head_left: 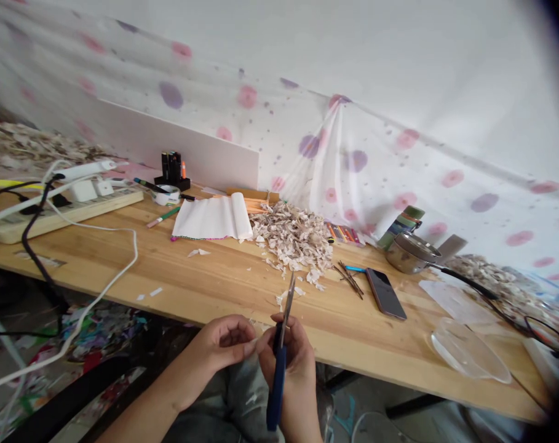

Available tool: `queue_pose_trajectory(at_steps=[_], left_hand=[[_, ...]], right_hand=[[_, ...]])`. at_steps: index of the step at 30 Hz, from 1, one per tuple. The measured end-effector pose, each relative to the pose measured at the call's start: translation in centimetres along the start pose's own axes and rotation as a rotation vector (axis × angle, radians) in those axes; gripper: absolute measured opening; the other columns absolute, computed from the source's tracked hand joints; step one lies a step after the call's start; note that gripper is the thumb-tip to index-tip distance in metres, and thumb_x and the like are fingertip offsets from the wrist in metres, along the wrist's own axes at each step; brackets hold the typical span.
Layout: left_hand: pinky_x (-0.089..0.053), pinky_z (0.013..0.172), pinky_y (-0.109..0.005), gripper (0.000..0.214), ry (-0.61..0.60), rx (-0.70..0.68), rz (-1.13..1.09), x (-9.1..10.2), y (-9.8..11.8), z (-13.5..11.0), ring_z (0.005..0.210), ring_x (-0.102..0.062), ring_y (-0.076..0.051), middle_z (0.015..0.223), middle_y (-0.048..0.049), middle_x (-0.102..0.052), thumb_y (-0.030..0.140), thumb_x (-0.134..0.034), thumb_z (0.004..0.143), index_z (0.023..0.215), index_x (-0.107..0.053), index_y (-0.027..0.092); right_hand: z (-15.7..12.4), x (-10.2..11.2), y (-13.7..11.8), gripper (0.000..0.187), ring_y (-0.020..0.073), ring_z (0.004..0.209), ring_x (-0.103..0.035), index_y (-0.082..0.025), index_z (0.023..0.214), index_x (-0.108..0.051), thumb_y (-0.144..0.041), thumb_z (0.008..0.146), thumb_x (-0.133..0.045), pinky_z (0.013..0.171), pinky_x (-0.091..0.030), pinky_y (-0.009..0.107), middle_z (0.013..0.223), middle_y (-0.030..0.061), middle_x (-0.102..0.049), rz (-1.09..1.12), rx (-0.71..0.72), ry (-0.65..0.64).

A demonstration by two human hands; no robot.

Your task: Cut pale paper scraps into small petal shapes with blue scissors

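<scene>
1. At the far left of the wooden table (205, 277) lies a power strip (67, 212) with white plugs in it. A white cable (122, 258) loops from it over the front edge.
2. Against the backboard stands a black holder (172, 178). It holds several dark markers (171, 161) upright and one orange one.
3. Right of the holder lies a white sheet (212, 218), partly rolled at its right end.
4. Touching that end is a heap of scraps (295, 237), pale and shredded. It lies loose on the wood, with stray bits trailing toward the front edge.
5. Below the table edge, over the lap, the left hand (224, 341) has its fingertips pinched together just beside the blades. What it pinches is too small to tell.
6. The right hand (295, 363) is closed around the blue handle of the scissors (281, 344). The blades point up and away over the table edge and stand nearly shut.
7. Further right a phone (385, 293) lies face up.
8. Behind it a metal pot (411, 252) tilts toward the camera, its black handle running right. Its contents cannot be made out.
9. Near the front right edge sits a clear dish (468, 354), the wood showing through it.
</scene>
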State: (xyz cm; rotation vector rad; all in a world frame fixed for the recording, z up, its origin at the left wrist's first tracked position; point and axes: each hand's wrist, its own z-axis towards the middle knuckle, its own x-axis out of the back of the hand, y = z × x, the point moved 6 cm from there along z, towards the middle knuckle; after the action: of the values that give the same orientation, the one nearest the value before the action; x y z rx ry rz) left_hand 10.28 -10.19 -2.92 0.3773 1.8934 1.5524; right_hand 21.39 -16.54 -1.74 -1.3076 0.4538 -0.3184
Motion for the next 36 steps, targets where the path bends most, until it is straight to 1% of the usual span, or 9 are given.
queue_pose_trajectory(at_steps=[4,9,14,16,19,21,26,32,36], left_hand=[[-0.040,0.063,-0.020,0.020,0.164,-0.016,-0.228,1.0,0.9,-0.1,0.067,-0.051,-0.012,0.066,0.0027,-0.057,0.027,-0.080,0.064,0.070,-0.064,0.017],[-0.044,0.068,-0.020,0.023,0.301,-0.109,-0.363,3.1,1.9,-0.1,0.071,-0.054,-0.011,0.074,0.0014,-0.061,0.026,-0.083,0.063,0.074,-0.065,0.017],[-0.044,0.066,-0.018,0.021,0.345,-0.197,-0.426,4.7,2.2,-0.3,0.068,-0.053,-0.009,0.071,0.0027,-0.060,0.023,-0.082,0.064,0.073,-0.064,0.018],[-0.044,0.065,-0.018,0.020,0.335,-0.188,-0.436,4.8,2.1,-0.3,0.066,-0.052,-0.009,0.069,0.0028,-0.059,0.022,-0.082,0.065,0.071,-0.063,0.017],[-0.044,0.067,-0.019,0.019,0.313,-0.168,-0.441,4.5,1.9,-0.3,0.067,-0.052,-0.009,0.068,0.0030,-0.058,0.021,-0.081,0.066,0.072,-0.063,0.017],[-0.043,0.066,-0.019,0.020,0.288,-0.163,-0.432,4.0,1.8,-0.2,0.067,-0.051,-0.009,0.068,0.0034,-0.057,0.022,-0.080,0.066,0.075,-0.063,0.018],[-0.041,0.063,-0.018,0.030,0.255,-0.106,-0.384,2.4,0.7,-0.2,0.067,-0.053,-0.009,0.071,0.0033,-0.062,0.022,-0.081,0.065,0.090,-0.064,0.020],[-0.045,0.075,-0.027,0.035,0.181,-0.053,-0.275,0.4,-0.2,-0.4,0.068,-0.060,-0.013,0.067,0.0030,-0.065,0.022,-0.082,0.062,0.093,-0.064,0.020],[-0.044,0.068,-0.023,0.038,0.192,-0.027,-0.266,0.0,0.1,-0.4,0.066,-0.061,-0.013,0.065,0.0021,-0.067,0.023,-0.084,0.059,0.092,-0.064,0.019]], right_hand=[[0.0,0.1,0.1,0.042,0.0123,0.058,-0.050,-0.020,0.101,-0.055,-0.044,0.070,-0.071,0.053,-0.041,0.021,0.066,-0.0030,-0.054,-0.043,0.032,-0.042],[-0.5,-1.5,2.4,0.041,0.0108,0.051,-0.041,-0.019,0.089,-0.057,-0.055,0.071,-0.066,0.047,-0.032,0.021,0.062,-0.0037,-0.048,-0.171,0.020,-0.308],[-0.8,-2.2,4.6,0.054,0.0070,0.042,-0.029,-0.020,0.086,-0.056,-0.069,0.065,-0.063,0.041,-0.019,0.020,0.050,-0.0082,-0.041,-0.080,0.008,-0.282],[-0.8,-2.0,4.8,0.055,0.0070,0.039,-0.033,-0.020,0.090,-0.056,-0.069,0.067,-0.063,0.039,-0.023,0.019,0.049,-0.0072,-0.047,-0.028,-0.020,-0.264],[-0.5,-1.5,4.3,0.049,0.0112,0.042,-0.049,-0.020,0.099,-0.057,-0.062,0.074,-0.062,0.040,-0.038,0.021,0.057,-0.0019,-0.058,-0.023,-0.020,-0.266],[-0.2,-1.1,3.7,0.044,0.0138,0.044,-0.055,-0.020,0.102,-0.056,-0.057,0.078,-0.061,0.042,-0.044,0.023,0.060,-0.0002,-0.062,-0.029,0.003,-0.264],[-0.1,-1.0,2.6,0.039,0.0138,0.047,-0.057,-0.020,0.101,-0.058,-0.048,0.076,-0.068,0.043,-0.047,0.023,0.062,-0.0003,-0.064,-0.045,0.076,-0.183],[-0.4,-0.4,3.2,0.034,0.0135,0.054,-0.060,-0.023,0.094,-0.054,-0.041,0.071,-0.071,0.050,-0.049,0.022,0.065,-0.0031,-0.062,0.030,0.114,0.190],[-0.2,-0.5,3.4,0.034,0.0126,0.052,-0.058,-0.023,0.092,-0.052,-0.035,0.067,-0.070,0.049,-0.046,0.022,0.062,-0.0050,-0.059,0.061,0.139,0.215]])
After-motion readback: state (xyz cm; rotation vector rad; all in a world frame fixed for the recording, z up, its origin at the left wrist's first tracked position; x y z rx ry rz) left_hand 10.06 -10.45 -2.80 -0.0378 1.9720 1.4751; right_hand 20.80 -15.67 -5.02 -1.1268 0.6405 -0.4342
